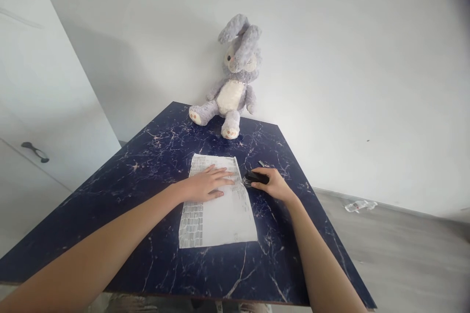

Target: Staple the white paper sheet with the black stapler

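Sheets of paper (pixel 227 220) with printing along the left side lie on the dark blue marbled table (pixel 147 254). Across their upper half my left hand (pixel 209 184) rests flat, fingers spread and pointing right. My right hand (pixel 273 183) is closed around a black stapler (pixel 256 177). Its front end meets the right edge of the paper; whether the paper sits between its jaws is too small to tell. Just beyond the right hand lies a small dark item (pixel 262 163), perhaps a strip of staples, partly hidden by the fingers.
A grey plush rabbit (pixel 231 95) sits at the table's far end against the white wall (pixel 348 83). On the left stands a white cabinet (pixel 44 73) with a dark handle (pixel 35 151). A clear crumpled plastic item (pixel 361 206) lies on the floor at right.
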The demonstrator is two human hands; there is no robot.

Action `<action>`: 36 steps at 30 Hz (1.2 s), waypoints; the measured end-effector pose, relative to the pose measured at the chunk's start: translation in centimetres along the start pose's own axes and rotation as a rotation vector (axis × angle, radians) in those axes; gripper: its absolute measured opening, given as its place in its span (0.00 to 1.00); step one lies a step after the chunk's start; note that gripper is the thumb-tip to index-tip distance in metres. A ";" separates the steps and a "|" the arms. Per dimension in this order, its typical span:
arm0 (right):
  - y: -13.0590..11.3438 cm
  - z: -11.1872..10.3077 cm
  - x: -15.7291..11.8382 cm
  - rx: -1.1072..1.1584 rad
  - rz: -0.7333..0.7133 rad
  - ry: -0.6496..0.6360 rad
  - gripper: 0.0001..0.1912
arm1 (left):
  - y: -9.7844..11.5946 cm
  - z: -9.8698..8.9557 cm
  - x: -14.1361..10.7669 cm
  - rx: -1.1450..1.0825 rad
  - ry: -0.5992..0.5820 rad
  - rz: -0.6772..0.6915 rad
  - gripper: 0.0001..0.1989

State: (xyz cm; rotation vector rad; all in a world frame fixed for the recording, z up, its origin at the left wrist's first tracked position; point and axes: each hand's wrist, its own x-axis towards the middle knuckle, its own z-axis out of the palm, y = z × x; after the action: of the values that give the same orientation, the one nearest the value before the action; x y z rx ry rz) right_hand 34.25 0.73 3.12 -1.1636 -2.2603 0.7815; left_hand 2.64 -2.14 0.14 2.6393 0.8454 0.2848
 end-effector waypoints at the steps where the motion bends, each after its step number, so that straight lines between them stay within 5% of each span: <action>1: -0.2 0.1 0.0 0.003 -0.004 -0.005 0.15 | 0.2 0.0 0.0 -0.003 -0.010 0.026 0.25; 11: -2.1 0.5 -0.3 0.040 -0.065 -0.178 0.14 | -0.1 0.3 0.0 0.017 0.010 0.045 0.24; 23: -3.4 1.2 -0.2 -0.052 -0.116 -0.130 0.11 | 0.2 -0.1 0.0 -0.046 -0.040 0.106 0.23; 32: -4.5 1.7 0.0 -0.130 -0.069 -0.103 0.23 | 0.2 -0.2 0.2 -0.055 -0.056 0.078 0.24; 36: -4.8 3.2 0.2 -0.293 0.038 0.014 0.29 | 0.1 -0.1 0.2 -0.067 -0.071 0.083 0.32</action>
State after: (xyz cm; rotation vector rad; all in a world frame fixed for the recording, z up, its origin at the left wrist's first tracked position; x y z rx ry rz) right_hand 29.39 -2.21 4.05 -1.3401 -2.4044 0.4628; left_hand 2.88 -2.09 0.26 2.6096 0.6925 0.2347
